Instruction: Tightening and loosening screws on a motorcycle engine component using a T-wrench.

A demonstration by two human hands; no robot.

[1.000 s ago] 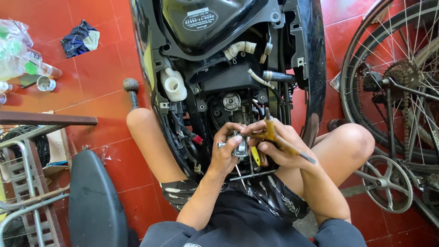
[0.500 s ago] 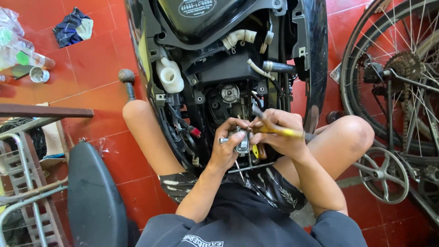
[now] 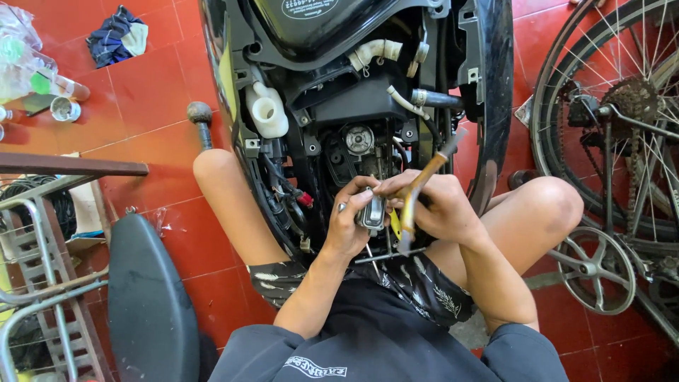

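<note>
I sit on the red tiled floor facing an opened black motorbike with its engine parts exposed. My left hand grips a small silvery metal part held close in front of the engine. My right hand holds a yellow-handled screwdriver, its handle tilted up to the right and its tip hidden near the metal part. Both hands touch each other around that part. My bare knees flank the bike, left knee and right knee.
A bicycle rear wheel with chain and crank stands at the right. A white plastic reservoir sits in the bike frame. A black seat and metal rack lie at the left. A rag and plastic bottles lie far left.
The screwdriver handle has swung from pointing right and down to pointing up and to the right. Both hands stay together on the metal part.
</note>
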